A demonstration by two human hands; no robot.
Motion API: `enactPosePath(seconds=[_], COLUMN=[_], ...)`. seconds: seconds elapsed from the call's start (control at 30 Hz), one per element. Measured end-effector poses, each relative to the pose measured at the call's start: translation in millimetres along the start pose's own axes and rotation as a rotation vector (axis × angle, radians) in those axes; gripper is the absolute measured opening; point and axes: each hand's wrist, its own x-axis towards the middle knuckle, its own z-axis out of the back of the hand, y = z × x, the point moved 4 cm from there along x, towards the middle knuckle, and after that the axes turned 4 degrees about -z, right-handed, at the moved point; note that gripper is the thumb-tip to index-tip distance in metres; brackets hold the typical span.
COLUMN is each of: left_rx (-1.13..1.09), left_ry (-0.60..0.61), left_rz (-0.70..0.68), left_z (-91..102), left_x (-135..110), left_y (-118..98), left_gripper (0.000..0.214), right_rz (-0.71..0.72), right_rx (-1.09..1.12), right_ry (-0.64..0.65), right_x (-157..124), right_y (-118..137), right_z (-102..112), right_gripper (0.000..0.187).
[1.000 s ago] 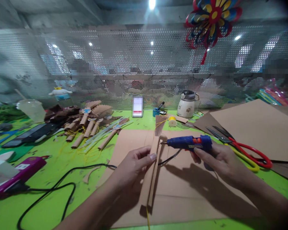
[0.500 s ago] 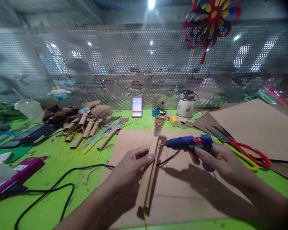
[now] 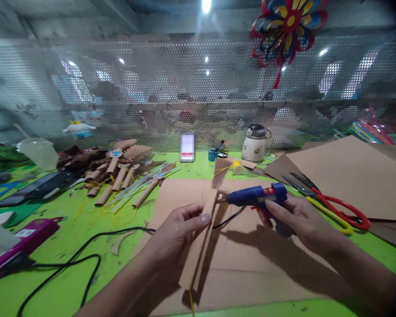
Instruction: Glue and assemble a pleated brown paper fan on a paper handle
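Observation:
My left hand (image 3: 181, 226) pinches a long folded strip of brown cardboard (image 3: 198, 246) between thumb and fingers. From its upper end rises a pleated paper fan piece (image 3: 220, 174) with yellow thread around it; more yellow thread hangs from the lower end. My right hand (image 3: 292, 215) is wrapped around the grip of a blue hot glue gun (image 3: 251, 196). The gun's nozzle points left, at the strip's right edge near the top; whether it touches cannot be made out. Under both hands lies a large brown cardboard sheet (image 3: 251, 281).
Scissors (image 3: 336, 207) lie right of my right hand. A thread spool (image 3: 237, 167), a bottle (image 3: 253, 145) and a phone (image 3: 187, 147) stand behind. Rolled paper pieces (image 3: 119, 178) are heaped at left, and a black cord (image 3: 86, 237) runs from a purple power strip (image 3: 36, 240).
The strip's lower end has swung slightly left, and its fold looks narrower. The glue gun's nozzle has come a little closer to the strip. The view has shifted slightly.

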Motion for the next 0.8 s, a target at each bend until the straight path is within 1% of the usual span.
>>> enactPosePath(seconds=[0.13, 0.33, 0.47, 0.57, 0.8], left_rx=[-0.009, 0.004, 0.011, 0.019, 0.02], left_ry=[-0.007, -0.043, -0.108, -0.12, -0.036], left_rz=[-0.02, 0.013, 0.004, 0.002, 0.018], left_z=[-1.0, -2.7, -1.5, -1.5, -4.3], left_x=[-1.0, -1.9, -3.0, -4.0, -3.3], left_y=[-2.6, -4.5, -4.7, -5.2, -4.2], left_gripper=[0.029, 0.028, 0.028, 0.031, 0.033], right_rz=[0.03, 0.038, 0.036, 0.043, 0.074], right_rx=[-0.03, -0.065, -0.07, -0.084, -0.138], right_ry=[0.024, -0.077, -0.086, -0.097, 0.017], right_x=[-0.5, 0.1, -1.2, -2.6, -3.8], right_y=[1.5, -0.1, 1.8, 3.7, -1.0], right_z=[0.8, 5.0, 5.5, 6.3, -2.5], right_gripper=[0.043, 0.044, 0.044, 0.044, 0.039])
